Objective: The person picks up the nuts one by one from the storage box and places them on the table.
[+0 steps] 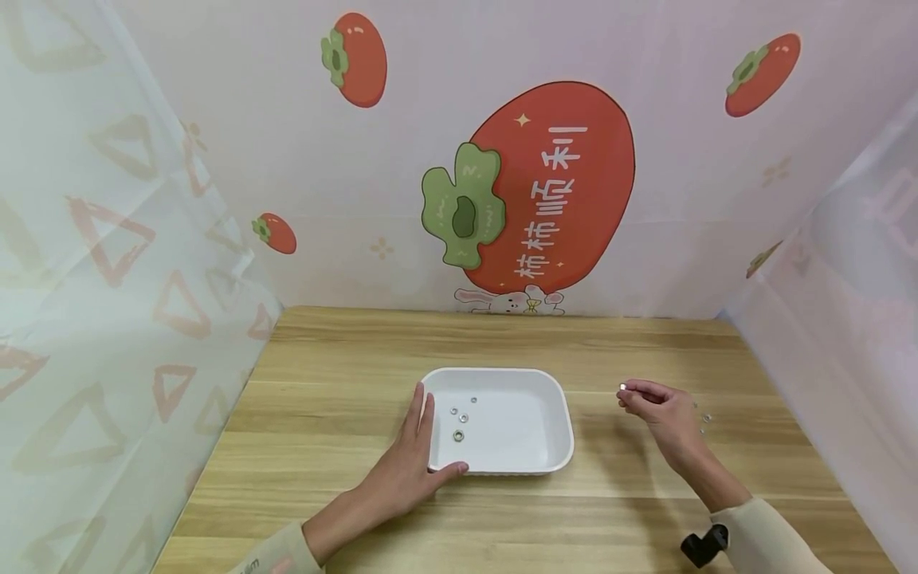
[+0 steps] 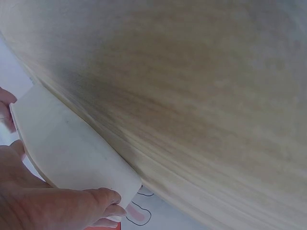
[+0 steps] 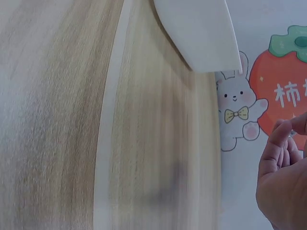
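Note:
A white rectangular tray (image 1: 512, 462) stands on the wooden table, with several small metal nuts (image 1: 459, 436) lying in its left part. My left hand (image 1: 405, 470) rests on the tray's near left corner, straight fingers along the left side and thumb on the front rim. In the left wrist view that hand (image 2: 62, 201) lies against the tray's outer wall (image 2: 72, 143). To the right of the tray, raised over the table, my right hand (image 1: 663, 414) pinches a small shiny metal nut (image 1: 622, 387) between thumb and fingertips. The right wrist view shows the nut (image 3: 291, 134) mostly covered by fingers.
A few more small nuts (image 1: 708, 418) lie on the wooden table (image 1: 344, 359) just beyond my right hand. Printed cloth walls (image 1: 402, 263) close off the table at the back and both sides. A black device (image 1: 705, 546) sits at my right cuff.

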A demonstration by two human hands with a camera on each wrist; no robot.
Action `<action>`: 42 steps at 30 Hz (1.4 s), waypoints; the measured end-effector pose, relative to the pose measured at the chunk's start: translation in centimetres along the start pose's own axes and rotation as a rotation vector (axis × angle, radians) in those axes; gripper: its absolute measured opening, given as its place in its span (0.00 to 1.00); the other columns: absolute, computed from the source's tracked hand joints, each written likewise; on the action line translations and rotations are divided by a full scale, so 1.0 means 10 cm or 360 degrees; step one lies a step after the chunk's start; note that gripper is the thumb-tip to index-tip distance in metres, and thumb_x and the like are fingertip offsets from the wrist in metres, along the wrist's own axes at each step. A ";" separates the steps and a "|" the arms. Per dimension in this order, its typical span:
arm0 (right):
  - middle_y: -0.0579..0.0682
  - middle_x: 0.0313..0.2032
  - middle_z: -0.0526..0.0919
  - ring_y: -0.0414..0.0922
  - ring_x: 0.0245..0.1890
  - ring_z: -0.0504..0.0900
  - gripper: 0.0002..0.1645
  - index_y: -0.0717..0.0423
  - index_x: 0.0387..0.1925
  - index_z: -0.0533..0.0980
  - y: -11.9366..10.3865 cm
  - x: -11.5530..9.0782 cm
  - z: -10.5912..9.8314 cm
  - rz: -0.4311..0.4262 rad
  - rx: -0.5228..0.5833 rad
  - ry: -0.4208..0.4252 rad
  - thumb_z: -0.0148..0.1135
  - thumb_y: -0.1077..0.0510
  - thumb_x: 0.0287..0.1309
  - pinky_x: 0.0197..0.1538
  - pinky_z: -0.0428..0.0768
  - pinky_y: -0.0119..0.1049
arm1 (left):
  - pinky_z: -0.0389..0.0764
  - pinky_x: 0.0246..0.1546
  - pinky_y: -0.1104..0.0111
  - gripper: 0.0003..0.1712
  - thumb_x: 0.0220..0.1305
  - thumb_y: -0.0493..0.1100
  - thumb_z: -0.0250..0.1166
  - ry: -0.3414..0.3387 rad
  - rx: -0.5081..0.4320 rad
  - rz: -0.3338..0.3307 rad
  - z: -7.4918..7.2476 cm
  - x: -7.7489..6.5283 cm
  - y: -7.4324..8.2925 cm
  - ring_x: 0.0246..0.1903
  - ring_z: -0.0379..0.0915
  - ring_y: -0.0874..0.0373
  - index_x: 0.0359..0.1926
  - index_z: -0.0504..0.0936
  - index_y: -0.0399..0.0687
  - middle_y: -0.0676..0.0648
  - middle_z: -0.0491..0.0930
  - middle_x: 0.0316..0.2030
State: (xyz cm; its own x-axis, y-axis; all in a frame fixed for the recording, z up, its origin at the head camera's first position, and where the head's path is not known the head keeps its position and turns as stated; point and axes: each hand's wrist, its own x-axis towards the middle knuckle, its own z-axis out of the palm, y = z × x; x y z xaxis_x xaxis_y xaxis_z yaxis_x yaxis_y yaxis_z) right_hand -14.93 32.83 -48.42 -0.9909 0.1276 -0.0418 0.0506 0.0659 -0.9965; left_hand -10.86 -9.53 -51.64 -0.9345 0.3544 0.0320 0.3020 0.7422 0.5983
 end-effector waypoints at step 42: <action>0.33 0.29 0.90 0.31 0.32 0.90 0.09 0.62 0.44 0.88 0.06 0.04 -0.84 0.0050 -0.0385 0.0242 0.71 0.60 0.68 0.38 0.86 0.26 | 0.72 0.69 0.48 0.68 0.67 0.71 0.67 0.0023 -0.0010 0.0015 0.02 -0.01 -0.01 0.81 0.48 0.38 0.85 0.39 0.37 0.43 0.23 0.85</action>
State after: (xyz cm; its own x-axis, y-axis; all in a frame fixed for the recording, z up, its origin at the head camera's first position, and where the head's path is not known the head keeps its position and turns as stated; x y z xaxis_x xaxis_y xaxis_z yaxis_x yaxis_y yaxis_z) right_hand -14.21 41.26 -48.39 -0.9594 0.2788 -0.0427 0.1270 0.2918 -0.9480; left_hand -10.81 -9.54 -51.85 -0.9342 0.3532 0.0495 0.3098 0.7350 0.6031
